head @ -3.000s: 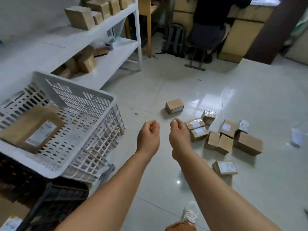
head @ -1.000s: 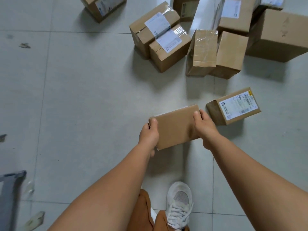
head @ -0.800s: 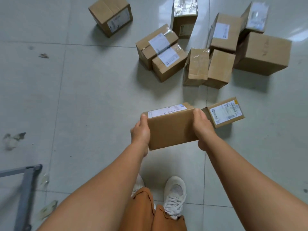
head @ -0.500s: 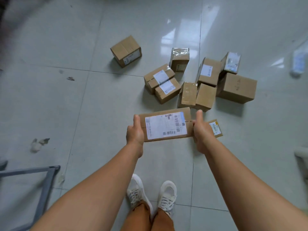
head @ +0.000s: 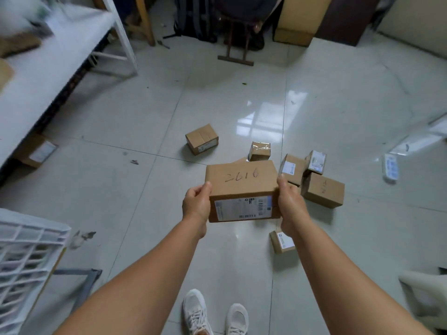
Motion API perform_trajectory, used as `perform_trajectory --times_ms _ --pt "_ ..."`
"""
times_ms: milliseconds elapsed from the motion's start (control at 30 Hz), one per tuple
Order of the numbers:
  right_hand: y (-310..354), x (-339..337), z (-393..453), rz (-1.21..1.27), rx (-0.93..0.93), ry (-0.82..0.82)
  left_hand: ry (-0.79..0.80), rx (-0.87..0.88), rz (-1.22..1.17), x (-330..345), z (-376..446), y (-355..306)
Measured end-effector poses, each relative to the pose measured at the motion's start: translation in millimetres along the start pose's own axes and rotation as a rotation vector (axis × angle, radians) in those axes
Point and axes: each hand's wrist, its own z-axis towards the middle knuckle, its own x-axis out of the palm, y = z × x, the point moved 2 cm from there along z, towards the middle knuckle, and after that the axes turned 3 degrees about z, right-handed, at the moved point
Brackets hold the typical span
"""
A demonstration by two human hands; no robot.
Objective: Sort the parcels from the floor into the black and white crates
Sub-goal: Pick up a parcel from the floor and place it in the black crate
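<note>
Parcel (head: 242,191) up off the floor, dead centre of view, flat brown box with a handwritten number on top and the shipping label facing back toward the camera. Left hand (head: 197,204) curled round the 9 o'clock end, right hand (head: 289,201) wrapped on the 3 o'clock end, so a firm two-handed grip on the carton. Rest of the parcels (head: 323,189) still scattered on the tiles from 12 to 3 o'clock, one small one (head: 281,241) at about 5. White crate (head: 26,240) poking in at 8 o'clock; no black crate in view. Looks like the label-check step, mid-sort. Next up, probably: pick a crate, swing toward 8 o'clock, drop it in without clipping the rim.
</note>
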Motion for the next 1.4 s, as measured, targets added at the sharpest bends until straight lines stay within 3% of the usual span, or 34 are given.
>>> perform_trajectory --times_ms 300,733,1000,1400 --pt "35.5 8.8 -55.9 -0.004 -0.174 0.067 -0.013 0.143 -0.118 -28.5 -51.5 -37.9" --pt "73.2 52.7 -159.2 0.008 -0.387 0.272 -0.370 0.393 -0.306 -102.6 -165.7 -76.7" --pt "67.4 117.6 -245.3 0.004 -0.426 0.516 -0.683 0.433 -0.395 -198.5 -225.9 -73.3" --pt "-1.0 234.3 -411.4 -0.125 -0.479 0.833 -0.977 0.489 -0.571 -380.9 -318.8 -23.2"
